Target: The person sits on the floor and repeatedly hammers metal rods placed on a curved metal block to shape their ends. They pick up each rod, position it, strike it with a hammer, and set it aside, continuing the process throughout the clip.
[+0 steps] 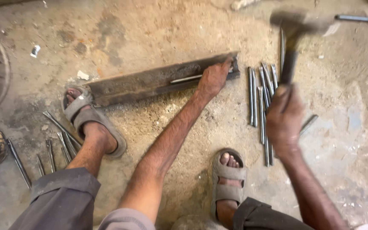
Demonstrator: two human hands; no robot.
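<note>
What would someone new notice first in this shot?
First the hammer, blurred and raised at upper right in the right hand. Next the long rusty metal bar lying across the concrete floor, its right end held by the left hand and its left end by a sandalled foot. Thin steel rods lie right of the bar.

Even, diffuse daylight falls on the concrete floor (158, 25), bright but without glare. Shadows are soft and short, lying close beneath the metal bar (158, 81) and the sandalled feet. The hammer (294, 25) is smeared by strong motion blur (its head is nearly shapeless), and the right hand (284, 121) on its handle is also blurred. The left hand (213, 79) is fairly sharp. The frame corners bow slightly from wide-angle distortion.
</note>
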